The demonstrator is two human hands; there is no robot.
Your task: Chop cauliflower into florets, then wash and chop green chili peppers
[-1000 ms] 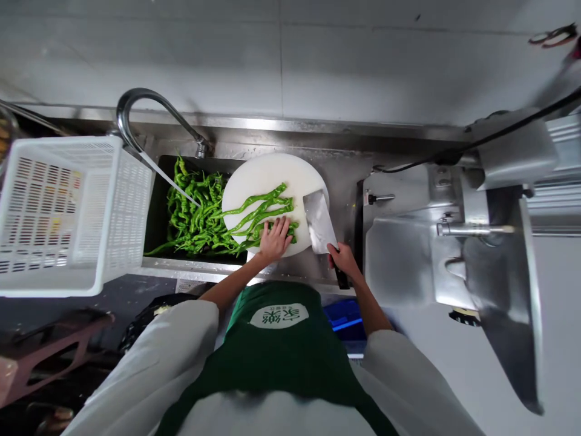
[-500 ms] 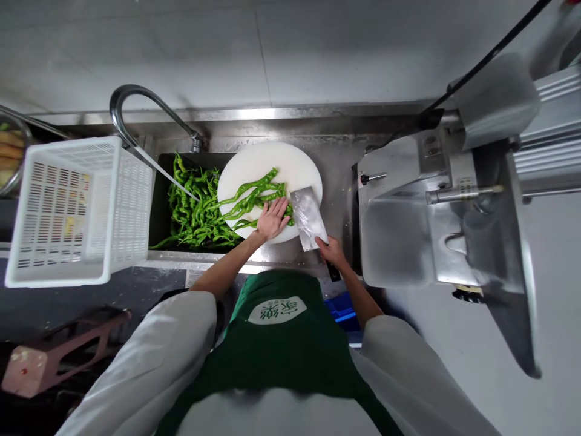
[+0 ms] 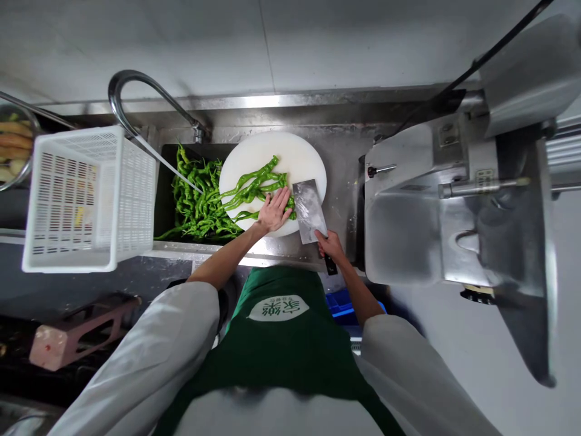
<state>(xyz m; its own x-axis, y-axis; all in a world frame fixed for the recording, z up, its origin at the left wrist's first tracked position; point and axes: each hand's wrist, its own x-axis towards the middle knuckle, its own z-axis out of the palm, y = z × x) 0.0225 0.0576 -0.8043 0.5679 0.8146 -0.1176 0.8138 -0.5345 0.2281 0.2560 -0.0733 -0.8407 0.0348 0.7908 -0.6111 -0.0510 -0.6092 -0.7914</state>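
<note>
At the middle of the stainless-steel desk (image 3: pixel 344 163), taken as the clock's centre, lies a round white cutting board (image 3: pixel 295 151), its nine o'clock edge over a dark rectangular sink basin (image 3: pixel 166 181). Several long, slender, glossy green peppers (image 3: pixel 254 181) lie across the board, thick ends toward two o'clock, thin ends toward eight. Near six o'clock the left hand (image 3: pixel 274 211) rests palm down over the nearest ones, its fingers extended and slightly spread.

Toward four o'clock, a broad rectangular steel cleaver with a black handle (image 3: pixel 309 212) reaches over the board's rim, its blade just beside the left fingers; whether it touches the board I cannot tell. The right hand (image 3: pixel 330 245) has its fingers wrapped around the handle close to the blade.

A heap of similar green peppers (image 3: pixel 197 209) sits in the basin at nine o'clock, under water running from a curved chrome faucet (image 3: pixel 144 75) at ten. Farther out at nine is a white slatted plastic basket (image 3: pixel 136 200); at three, a large grey metal slicing machine (image 3: pixel 402 236).
</note>
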